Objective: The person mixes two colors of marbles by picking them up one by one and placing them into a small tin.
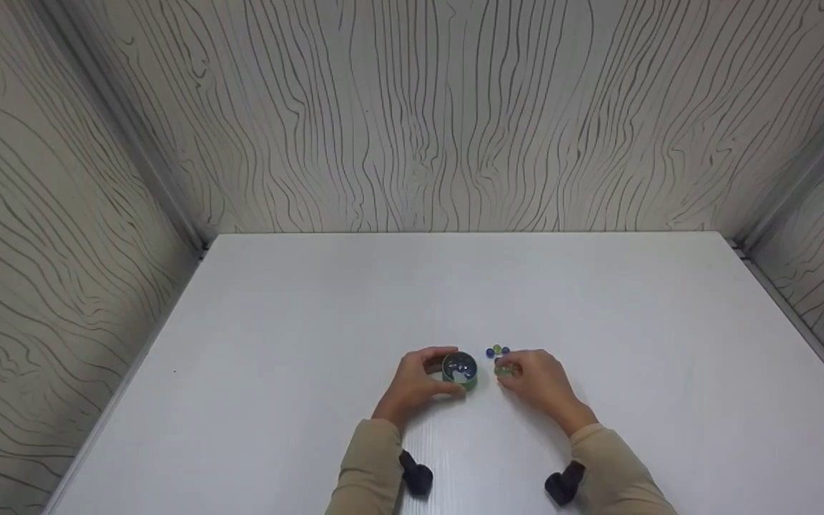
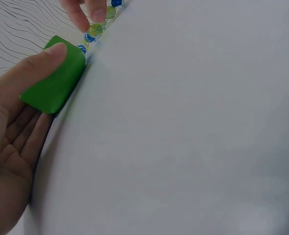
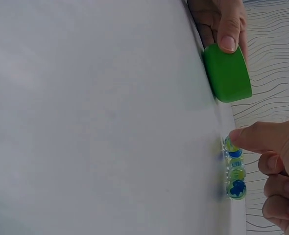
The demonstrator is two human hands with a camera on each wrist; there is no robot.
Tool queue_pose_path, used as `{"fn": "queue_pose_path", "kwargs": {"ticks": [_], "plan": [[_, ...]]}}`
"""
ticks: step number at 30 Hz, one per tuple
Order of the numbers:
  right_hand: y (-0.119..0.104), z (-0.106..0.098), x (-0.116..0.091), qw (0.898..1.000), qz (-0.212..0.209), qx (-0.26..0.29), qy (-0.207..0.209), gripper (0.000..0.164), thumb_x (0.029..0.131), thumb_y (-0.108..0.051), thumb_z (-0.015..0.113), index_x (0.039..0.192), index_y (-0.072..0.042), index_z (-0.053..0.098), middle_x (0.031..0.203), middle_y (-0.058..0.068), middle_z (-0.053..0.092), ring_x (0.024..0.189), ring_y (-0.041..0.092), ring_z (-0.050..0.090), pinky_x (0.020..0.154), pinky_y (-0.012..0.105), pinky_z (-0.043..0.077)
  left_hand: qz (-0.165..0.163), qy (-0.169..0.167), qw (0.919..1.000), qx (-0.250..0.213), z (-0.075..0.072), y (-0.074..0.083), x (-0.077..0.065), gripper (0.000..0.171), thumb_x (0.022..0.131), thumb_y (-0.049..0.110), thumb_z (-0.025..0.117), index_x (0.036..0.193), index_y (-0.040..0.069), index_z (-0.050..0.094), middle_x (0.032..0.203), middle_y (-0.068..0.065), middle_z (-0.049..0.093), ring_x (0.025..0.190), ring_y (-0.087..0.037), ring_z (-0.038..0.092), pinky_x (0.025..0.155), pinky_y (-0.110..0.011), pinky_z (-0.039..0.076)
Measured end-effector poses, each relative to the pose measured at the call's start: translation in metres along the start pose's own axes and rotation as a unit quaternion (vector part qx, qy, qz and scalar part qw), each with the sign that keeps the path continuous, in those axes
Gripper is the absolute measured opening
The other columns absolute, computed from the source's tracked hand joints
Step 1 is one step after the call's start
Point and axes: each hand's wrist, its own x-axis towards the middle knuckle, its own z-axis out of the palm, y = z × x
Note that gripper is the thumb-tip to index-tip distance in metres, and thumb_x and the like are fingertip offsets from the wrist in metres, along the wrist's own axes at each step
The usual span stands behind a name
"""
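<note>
In the head view my left hand grips a small round green container standing on the table, thumb on the near side and fingers on the far side. Its inside looks dark and shiny, with a pale patch. My right hand is just to the right, thumb and fingertip around glass marbles on the tabletop. From the right wrist, one fingertip touches the end marble of a row, and the other fingers are curled. Marbles with blue and yellow-green swirls line up beside it.
Beyond the right hand, a few blue and green marbles lie close together on the white table. Wood-grain panels rise behind and at both sides. Black wrist devices are worn on both forearms.
</note>
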Motion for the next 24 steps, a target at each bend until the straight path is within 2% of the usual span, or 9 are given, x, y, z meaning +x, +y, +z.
{"fn": "queue_pose_path", "kwargs": {"ticks": [4,8,12,16,24], "plan": [[0.0003,0.0007,-0.0004,1.000,0.004,-0.003,0.001,0.016,0.076,-0.008,0.076,0.091,-0.013,0.076,0.091,0.004,0.076,0.077,0.011,0.058,0.075,0.034,0.054,-0.014,0.000,0.9999,-0.006,0.0003,-0.0016,0.0002,0.064,0.068,0.009,0.085,0.128,0.010,0.061,0.128,-0.010,0.065,0.120,-0.025,0.063,0.108,-0.035,0.050],[0.0005,0.0011,-0.0011,1.000,0.011,0.000,-0.003,0.016,0.076,-0.007,0.076,0.090,-0.013,0.076,0.090,0.004,0.075,0.079,0.013,0.059,0.077,0.037,0.054,-0.028,-0.002,0.9995,-0.017,0.0010,-0.0030,0.0000,0.066,0.067,0.012,0.086,0.128,0.013,0.061,0.129,-0.007,0.065,0.121,-0.022,0.062,0.109,-0.035,0.049],[0.0005,0.0013,-0.0014,1.000,0.012,0.006,-0.005,0.015,0.076,-0.007,0.075,0.090,-0.013,0.076,0.093,0.006,0.076,0.081,0.015,0.063,0.078,0.038,0.056,-0.022,-0.002,0.9996,-0.018,0.0007,-0.0022,-0.0007,0.065,0.068,0.010,0.085,0.128,0.011,0.060,0.129,-0.009,0.064,0.121,-0.024,0.062,0.109,-0.036,0.049],[0.0009,0.0015,-0.0010,1.000,0.012,0.010,-0.006,0.016,0.076,-0.007,0.075,0.091,-0.013,0.076,0.096,0.007,0.076,0.090,0.022,0.069,0.084,0.042,0.057,-0.022,-0.002,0.9997,-0.014,0.0003,-0.0018,-0.0005,0.065,0.068,0.010,0.085,0.128,0.011,0.060,0.128,-0.009,0.065,0.120,-0.023,0.063,0.109,-0.035,0.049],[0.0015,0.0031,-0.0012,1.000,0.010,0.010,-0.004,0.014,0.077,-0.007,0.074,0.090,-0.012,0.076,0.098,0.007,0.076,0.100,0.027,0.069,0.092,0.046,0.056,-0.008,-0.003,1.0000,0.003,-0.0003,-0.0021,0.0008,0.063,0.068,0.009,0.085,0.127,0.009,0.061,0.127,-0.011,0.066,0.119,-0.025,0.064,0.107,-0.033,0.051]]}}
